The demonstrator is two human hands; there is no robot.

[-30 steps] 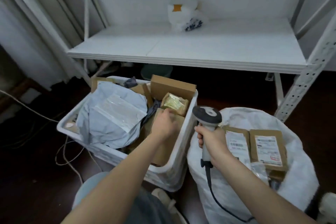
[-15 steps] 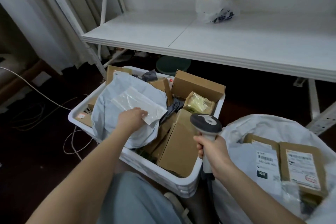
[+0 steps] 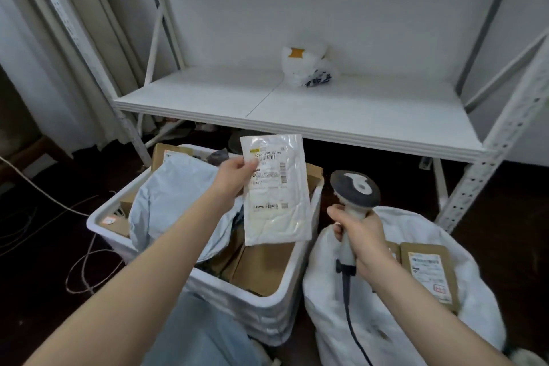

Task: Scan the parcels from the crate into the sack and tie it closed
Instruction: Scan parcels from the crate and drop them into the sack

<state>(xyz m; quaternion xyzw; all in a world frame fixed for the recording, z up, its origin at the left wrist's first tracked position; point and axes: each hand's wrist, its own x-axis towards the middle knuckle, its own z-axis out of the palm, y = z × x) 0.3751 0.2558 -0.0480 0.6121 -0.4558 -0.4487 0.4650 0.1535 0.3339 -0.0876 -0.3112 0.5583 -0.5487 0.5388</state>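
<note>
The left hand point(image 3: 234, 175) pinches a flat white mailer point(image 3: 277, 196) by its left edge, thumb on the printed side. It holds the mailer upright in the air above the crate point(image 3: 279, 310), with the barcode label facing the camera. The right hand point(image 3: 361, 236) is wrapped around the handle of a scanner point(image 3: 355, 192). The scanner's dark head rises just right of the mailer without touching it, and its black cable point(image 3: 349, 315) hangs down from the grip.

The white crate on the floor holds a crumpled grey poly bag point(image 3: 178, 199) and several cardboard boxes point(image 3: 264, 264). The white sack point(image 3: 416, 226) stands touching the crate's right side, mouth open, with a brown labelled parcel point(image 3: 430, 275) lying inside. Behind both, a white shelf point(image 3: 341, 116) carries a small white bag point(image 3: 306, 68). Loose cords point(image 3: 84, 264) trail over the dark floor on the left.
</note>
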